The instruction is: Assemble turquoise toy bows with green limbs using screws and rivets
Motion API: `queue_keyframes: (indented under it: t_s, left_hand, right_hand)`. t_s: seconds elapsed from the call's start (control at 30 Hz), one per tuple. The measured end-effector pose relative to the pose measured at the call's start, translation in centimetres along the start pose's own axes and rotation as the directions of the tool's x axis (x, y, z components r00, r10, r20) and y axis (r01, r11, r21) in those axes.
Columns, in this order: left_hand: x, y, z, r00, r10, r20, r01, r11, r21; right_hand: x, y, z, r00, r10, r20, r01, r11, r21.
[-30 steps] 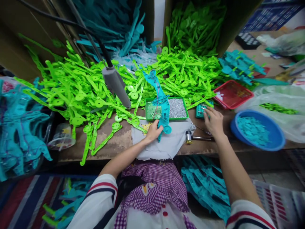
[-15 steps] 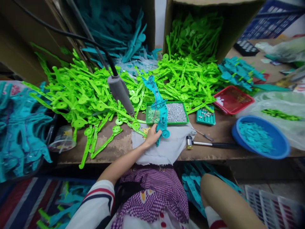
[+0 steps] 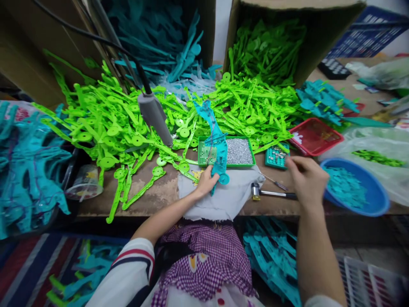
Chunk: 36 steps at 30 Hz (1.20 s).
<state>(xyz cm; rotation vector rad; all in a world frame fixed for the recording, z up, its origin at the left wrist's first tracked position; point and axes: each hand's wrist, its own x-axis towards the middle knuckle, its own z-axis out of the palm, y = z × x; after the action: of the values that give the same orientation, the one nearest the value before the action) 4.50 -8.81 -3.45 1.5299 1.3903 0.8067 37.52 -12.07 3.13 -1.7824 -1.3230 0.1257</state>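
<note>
The left hand (image 3: pixel 206 181) is closed around the lower end of a teal part (image 3: pixel 216 140). The part rises tilted from the cloth (image 3: pixel 230 198) toward 12 o'clock and hides the middle of the tray (image 3: pixel 243 164) behind it.

The right hand (image 3: pixel 306 181) hovers at 3 o'clock from the left one, above the hammer (image 3: pixel 255 190), and covers most of the handle. Its fingers are bent together, but with the blur I cannot tell if they pinch anything.

At its 3 o'clock is a blue bowl (image 3: pixel 361 209), with the near rim partly covered by the hand. A small tray (image 3: pixel 270 165) lies at its 11 o'clock.

At 10 o'clock from the left hand, a grey tool (image 3: pixel 155 113) hangs over green parts (image 3: pixel 105 128) on the surface (image 3: pixel 159 194). Its tip is hard to make out.
</note>
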Motion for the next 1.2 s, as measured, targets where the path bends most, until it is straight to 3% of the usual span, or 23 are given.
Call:
queue_keyframes:
  t_s: [0.1, 0.23, 0.37, 0.47, 0.57, 0.87, 1.2]
  left_hand:
    - [0.0, 0.1, 0.1, 1.0, 0.012, -0.003, -0.012, 1.0, 0.023]
    - [-0.1, 0.0, 0.1, 1.0, 0.024, 0.013, -0.024, 0.999, 0.033]
    - [-0.1, 0.0, 0.2, 0.999, 0.023, 0.029, -0.025, 0.997, 0.076]
    - [-0.2, 0.0, 0.4, 0.999, 0.02, 0.036, -0.024, 0.993, 0.119]
    - [-0.2, 0.1, 0.5, 0.999, 0.015, 0.037, -0.02, 0.989, 0.144]
    - [-0.2, -0.1, 0.5, 0.998, 0.031, 0.05, -0.038, 0.989, 0.145]
    - [-0.1, 0.0, 0.5, 0.998, 0.01, 0.067, -0.023, 0.981, 0.192]
  right_hand:
    - [1.3, 2.4, 1.9, 0.998, 0.032, 0.062, -0.02, 0.984, -0.178]
    - [2.2, 4.8, 4.2, 0.981, 0.053, 0.188, 0.001, 0.961, -0.275]
    - [2.6, 5.2, 4.6, 0.945, 0.05, 0.322, 0.098, 0.899, -0.428]
    - [3.6, 4.9, 4.3, 0.921, 0.134, 0.366, 0.061, 0.879, -0.473]
    - [4.4, 4.6, 4.2, 0.909, 0.201, 0.366, -0.003, 0.879, -0.477]
    - [4.3, 4.8, 3.4, 0.961, 0.131, 0.244, -0.02, 0.91, -0.414]
    - [4.9, 4.4, 4.2, 0.946, 0.054, 0.321, 0.076, 0.921, -0.381]
